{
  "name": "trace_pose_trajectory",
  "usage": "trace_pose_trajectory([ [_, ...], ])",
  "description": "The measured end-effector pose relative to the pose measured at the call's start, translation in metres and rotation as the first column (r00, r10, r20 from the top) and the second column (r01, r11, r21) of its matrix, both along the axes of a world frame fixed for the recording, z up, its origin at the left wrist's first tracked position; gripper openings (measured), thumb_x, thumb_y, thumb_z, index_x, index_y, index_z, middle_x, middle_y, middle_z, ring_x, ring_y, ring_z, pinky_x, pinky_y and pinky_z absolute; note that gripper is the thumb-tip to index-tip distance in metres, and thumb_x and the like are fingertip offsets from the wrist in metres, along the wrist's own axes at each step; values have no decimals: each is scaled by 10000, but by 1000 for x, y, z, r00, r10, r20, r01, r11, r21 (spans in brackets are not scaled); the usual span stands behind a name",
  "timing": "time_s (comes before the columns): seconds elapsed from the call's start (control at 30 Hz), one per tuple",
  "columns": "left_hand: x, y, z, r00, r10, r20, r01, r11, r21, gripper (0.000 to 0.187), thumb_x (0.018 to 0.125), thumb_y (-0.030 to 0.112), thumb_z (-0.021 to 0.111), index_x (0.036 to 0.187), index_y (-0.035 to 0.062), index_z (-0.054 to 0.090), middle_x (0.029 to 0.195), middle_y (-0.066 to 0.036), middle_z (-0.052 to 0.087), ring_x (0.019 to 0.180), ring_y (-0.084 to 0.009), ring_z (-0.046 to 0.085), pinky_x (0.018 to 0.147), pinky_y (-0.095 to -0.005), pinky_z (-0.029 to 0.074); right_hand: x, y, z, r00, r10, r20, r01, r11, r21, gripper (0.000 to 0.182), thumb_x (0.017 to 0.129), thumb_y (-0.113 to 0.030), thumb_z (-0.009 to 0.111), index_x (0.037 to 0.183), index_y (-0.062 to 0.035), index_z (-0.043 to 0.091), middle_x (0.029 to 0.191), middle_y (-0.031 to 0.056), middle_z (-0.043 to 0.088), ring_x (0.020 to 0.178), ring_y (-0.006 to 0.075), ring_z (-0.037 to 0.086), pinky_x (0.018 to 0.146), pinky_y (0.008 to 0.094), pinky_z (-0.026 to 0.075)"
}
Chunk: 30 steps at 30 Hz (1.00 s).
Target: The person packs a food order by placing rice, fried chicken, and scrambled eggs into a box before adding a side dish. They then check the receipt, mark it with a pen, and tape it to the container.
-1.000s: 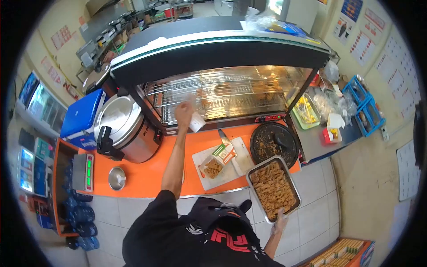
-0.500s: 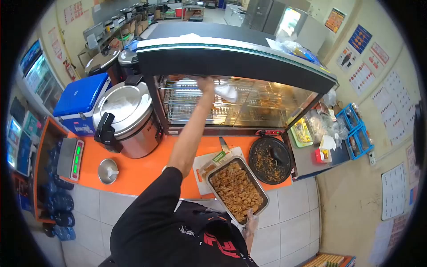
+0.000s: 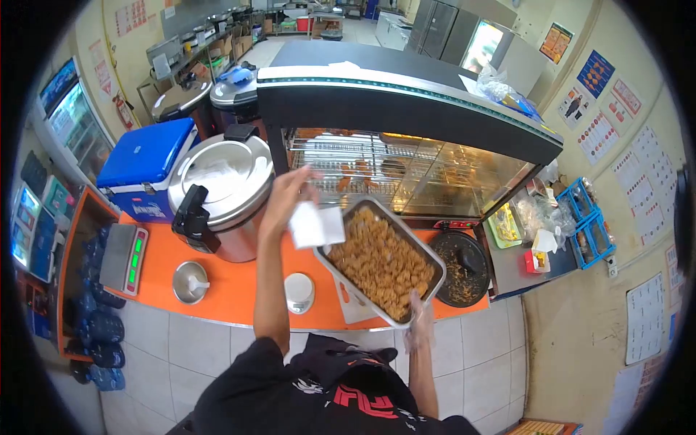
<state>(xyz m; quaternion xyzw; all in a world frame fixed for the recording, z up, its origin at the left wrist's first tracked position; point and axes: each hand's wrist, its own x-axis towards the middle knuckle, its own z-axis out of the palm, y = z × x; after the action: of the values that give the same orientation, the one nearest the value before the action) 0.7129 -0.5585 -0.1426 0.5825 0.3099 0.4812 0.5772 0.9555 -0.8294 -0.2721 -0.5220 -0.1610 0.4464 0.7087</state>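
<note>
My right hand [image 3: 419, 320], in a clear glove, grips the near edge of a metal tray [image 3: 433, 279] full of fried chicken pieces, held up in front of the glass warming cabinet [image 3: 406, 101]. My left hand [image 3: 286, 196] is raised beside the tray's far corner, holding a white paper [image 3: 317, 225] that touches that corner. The cabinet's wire racks [image 3: 341, 163] hold a few fried pieces behind the tray.
On the orange counter [image 3: 232, 286] stand a large steel rice cooker [image 3: 217, 192], a scale [image 3: 123, 257], a small steel bowl [image 3: 188, 283] and a white cup [image 3: 299, 290]. A round black pan [image 3: 464, 264] lies right. A blue cooler [image 3: 145, 163] sits behind.
My right hand has lifted the tray from low over the counter up toward the cabinet. My left hand has come down from the cabinet's top edge with the white paper to the tray's corner.
</note>
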Motion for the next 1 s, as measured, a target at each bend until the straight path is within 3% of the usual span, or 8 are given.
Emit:
trace_pose_trajectory([
  [0.23,-109,-63,-40,958,284,33,-277,952,-130,483,995,399,413,845,10,659,495,-14,512,397,-59,436,398,-199,306,-50,109,65,990,93,-108,-68,974,218,418,944,-222,542,1269,25,450,1202,110,558,1034,193,592,887,345,504],
  [0.4,-106,-85,-62,994,83,-65,-98,949,-301,519,987,419,410,873,-20,663,549,-99,601,366,-37,353,363,-206,236,-76,187,61,984,156,-90,-142,979,144,465,952,-306,536,1229,62,472,1265,146,492,1102,178,529,943,333,462],
  [0.47,-84,-74,-77,997,6,-83,-28,964,-265,484,974,401,433,935,-25,661,663,-155,665,372,-23,271,365,-211,209,-101,203,122,978,169,-121,-162,985,62,496,962,-353,517,1214,72,479,1310,171,445,1126,190,515,961,335,451],
  [0.63,-10,-29,-75,987,-156,-37,147,972,-183,459,973,294,437,1277,-44,495,1138,-193,639,537,-92,579,451,-202,455,-86,242,153,898,414,150,-420,908,7,470,929,-382,559,1165,23,538,1198,110,572,1118,229,537,930,342,463],
  [0.7,14,3,-87,987,-143,70,154,965,-211,501,952,306,478,1340,-10,452,1129,-165,642,574,-117,615,479,-230,500,-47,279,91,384,-99,918,-354,902,246,392,884,-331,589,1111,-12,567,1104,108,606,1063,241,559,907,352,461],
  [0.83,49,64,-68,999,8,43,0,984,-179,584,879,275,547,1378,3,412,1222,-125,563,1055,-224,548,890,-361,454,13,245,86,7,161,987,55,985,-161,226,804,-231,570,955,-73,623,973,126,620,973,247,588,856,366,454],
  [0.9,56,86,-60,991,66,117,-55,994,-97,654,859,252,578,1417,3,344,1337,-173,399,1088,-241,531,853,-326,483,70,266,27,-295,66,953,313,949,32,163,798,-195,540,882,-91,633,934,126,615,951,252,591,826,350,459],
  [1.0,50,70,-45,998,-5,56,13,991,-135,473,896,221,537,1306,-9,481,982,-140,611,966,-228,599,816,-312,479,113,276,4,-327,205,922,339,937,-88,289,819,-235,530,1057,-81,588,986,107,630,971,240,576,878,359,429],
])
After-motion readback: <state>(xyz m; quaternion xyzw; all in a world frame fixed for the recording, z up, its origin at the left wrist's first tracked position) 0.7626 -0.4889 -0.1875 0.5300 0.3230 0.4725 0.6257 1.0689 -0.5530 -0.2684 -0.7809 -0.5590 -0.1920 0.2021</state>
